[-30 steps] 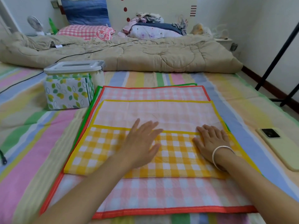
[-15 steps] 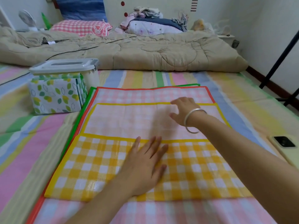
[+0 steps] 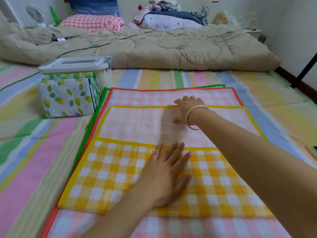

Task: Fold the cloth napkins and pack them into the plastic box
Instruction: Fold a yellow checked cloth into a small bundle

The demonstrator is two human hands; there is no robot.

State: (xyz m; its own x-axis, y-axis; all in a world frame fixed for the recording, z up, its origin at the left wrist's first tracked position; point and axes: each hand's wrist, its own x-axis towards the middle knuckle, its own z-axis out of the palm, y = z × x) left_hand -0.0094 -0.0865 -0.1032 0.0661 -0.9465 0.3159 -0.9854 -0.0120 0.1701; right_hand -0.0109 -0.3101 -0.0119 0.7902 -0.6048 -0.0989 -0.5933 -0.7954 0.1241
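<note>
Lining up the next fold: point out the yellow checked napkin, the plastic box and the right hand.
yellow checked napkin (image 3: 109, 177): head view, folded near flap.
plastic box (image 3: 75, 65): head view, lid.
right hand (image 3: 187, 107): head view, back of hand.

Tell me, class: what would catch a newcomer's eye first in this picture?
The yellow checked napkin, partly folded, fills the middle; the left hand lies flat on its near fold while the right hand reaches its far edge. Back left stands a lidded plastic box with leaf-print napkins upright before it.
</note>
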